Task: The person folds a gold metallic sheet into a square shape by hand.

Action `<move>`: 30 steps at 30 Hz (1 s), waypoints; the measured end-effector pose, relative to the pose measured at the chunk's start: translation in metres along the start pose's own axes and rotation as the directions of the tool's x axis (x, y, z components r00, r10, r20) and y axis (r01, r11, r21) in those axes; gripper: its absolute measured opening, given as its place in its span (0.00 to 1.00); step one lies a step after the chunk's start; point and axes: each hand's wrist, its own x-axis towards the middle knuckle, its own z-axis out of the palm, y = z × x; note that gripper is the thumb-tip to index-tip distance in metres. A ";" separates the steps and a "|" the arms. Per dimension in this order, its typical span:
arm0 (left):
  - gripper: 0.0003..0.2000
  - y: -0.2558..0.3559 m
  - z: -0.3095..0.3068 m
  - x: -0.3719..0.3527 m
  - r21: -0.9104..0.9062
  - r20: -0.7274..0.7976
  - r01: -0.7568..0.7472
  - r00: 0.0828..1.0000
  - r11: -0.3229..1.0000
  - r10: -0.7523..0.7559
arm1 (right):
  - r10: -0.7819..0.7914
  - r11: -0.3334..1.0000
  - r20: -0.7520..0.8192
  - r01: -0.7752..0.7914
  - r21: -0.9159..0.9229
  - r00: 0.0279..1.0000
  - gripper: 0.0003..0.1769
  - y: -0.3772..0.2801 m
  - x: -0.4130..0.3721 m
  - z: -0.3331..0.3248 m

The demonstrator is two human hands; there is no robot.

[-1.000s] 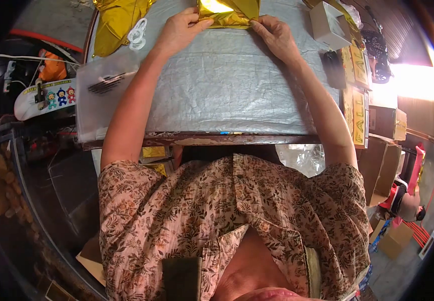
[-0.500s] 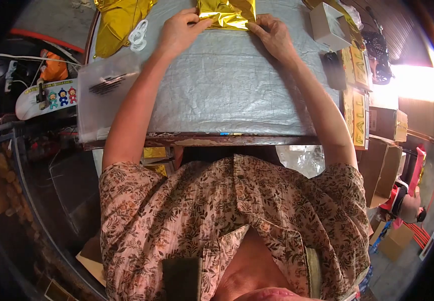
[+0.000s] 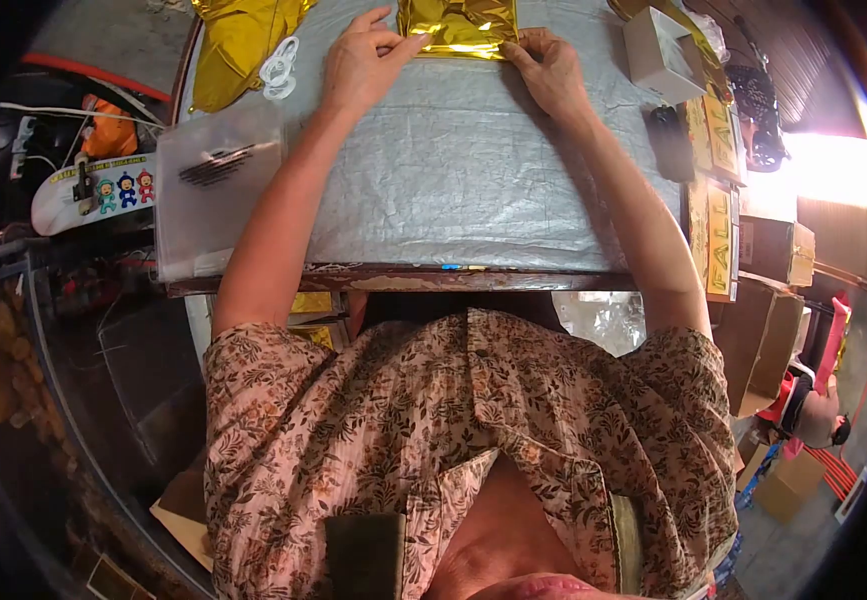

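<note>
PLACE: workshop or garage | sheet-covered worktable (image 3: pixel 453 190) | cardboard boxes (image 3: pixel 753 350) | bare grey floor (image 3: pixel 103 35) | ridged panelling (image 3: pixel 811 70)

Bare arms (image 3: pixel 278 225) outstretched in front, left hand (image 3: pixel 361 68) palm-down and loosely spread, right hand (image 3: pixel 551 75) more curled

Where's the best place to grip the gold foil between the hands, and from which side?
Probably near both ends of its near edge, coming from the wearer's side: the gold foil presents that edge nearly straight towards the wearer, over the silver sheet. The left hand and right hand are there now.
</note>
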 end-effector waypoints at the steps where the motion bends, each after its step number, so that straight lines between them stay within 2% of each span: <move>1: 0.17 0.002 0.001 -0.001 -0.028 0.002 0.047 0.999 0.998 -0.047 | -0.044 0.998 -0.004 0.044 -0.036 0.999 0.14 0.001 0.001 0.000; 2: 0.17 -0.002 0.002 -0.001 -0.029 0.002 0.047 0.999 0.998 -0.047 | -0.044 0.998 -0.004 0.044 -0.037 0.999 0.14 0.001 0.000 0.000; 4: 0.16 -0.007 0.000 -0.001 0.036 -0.005 -0.050 0.999 0.998 0.051 | -0.011 1.000 -0.021 0.011 0.019 1.000 0.13 -0.001 0.000 0.001; 8: 0.15 -0.009 0.008 -0.001 -0.001 0.028 0.043 0.999 0.999 -0.043 | -0.050 0.998 -0.040 0.048 -0.033 0.998 0.13 -0.008 -0.002 0.000; 10: 0.14 -0.009 0.012 0.001 0.091 -0.038 -0.116 0.992 0.989 0.120 | 0.095 0.992 -0.009 -0.094 0.079 0.995 0.13 -0.013 -0.002 -0.001; 14: 0.13 -0.008 0.011 -0.001 0.101 -0.029 -0.112 0.993 0.989 0.116 | 0.036 0.995 0.001 -0.036 0.093 0.999 0.13 -0.021 -0.010 -0.014; 16: 0.12 -0.008 0.010 -0.003 0.055 -0.029 -0.101 0.994 0.993 0.103 | -0.100 0.993 -0.049 0.103 0.053 0.994 0.14 -0.012 -0.015 -0.018; 23: 0.12 -0.007 0.009 -0.003 0.072 -0.041 -0.131 0.990 0.989 0.134 | -0.077 0.996 -0.095 0.073 -0.046 0.992 0.13 -0.001 -0.011 -0.015; 30: 0.12 -0.002 0.007 -0.004 0.024 -0.029 -0.059 0.998 0.998 0.059 | -0.052 0.994 -0.078 0.044 -0.102 0.996 0.15 -0.004 -0.010 -0.013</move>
